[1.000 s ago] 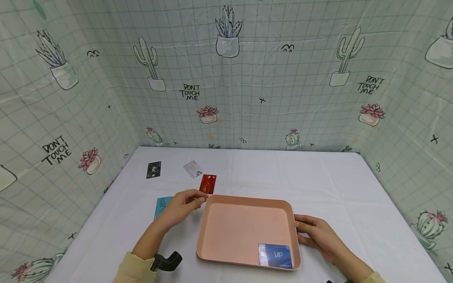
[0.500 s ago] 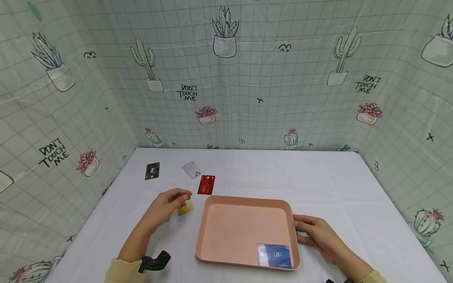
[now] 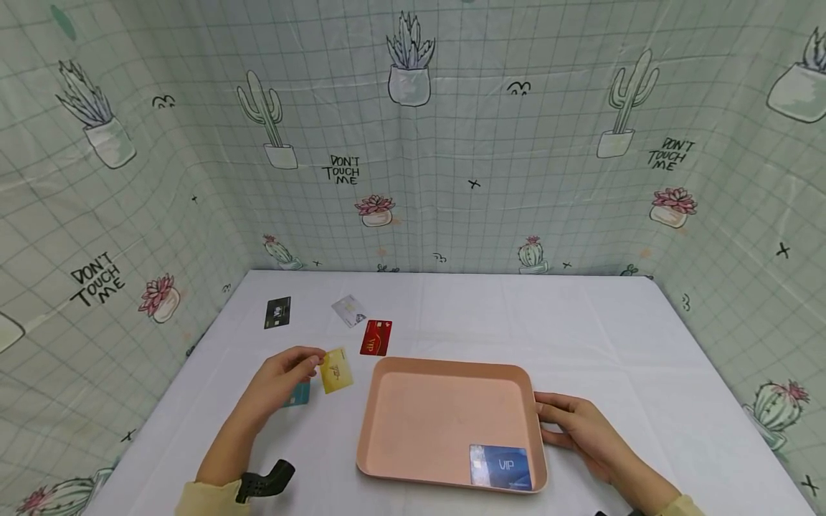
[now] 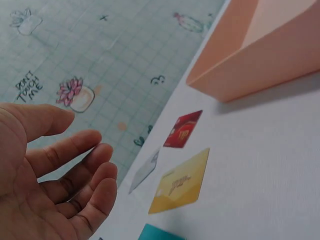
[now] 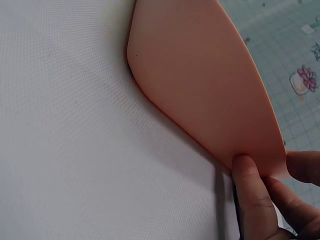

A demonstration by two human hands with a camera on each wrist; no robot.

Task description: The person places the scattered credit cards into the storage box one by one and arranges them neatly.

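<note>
The table [image 3: 600, 322] is white, and its top looks like cloth with small creases. A pink tray [image 3: 439, 408] sits flat on it. All the loose cards lie to the left of the tray or behind it. A red card [image 3: 376, 337] is just past the tray's back left corner. A yellow card [image 3: 338, 370] is near its left side. A blue-green card [image 3: 299, 395], partly hidden, is farther left of it. A see-through card [image 3: 349, 310] and a black card [image 3: 277, 312] lie farther behind it, to the left.

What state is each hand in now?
Left hand: open, loosely curled, holding nothing.
Right hand: open, touching the outer side of the tray.
</note>
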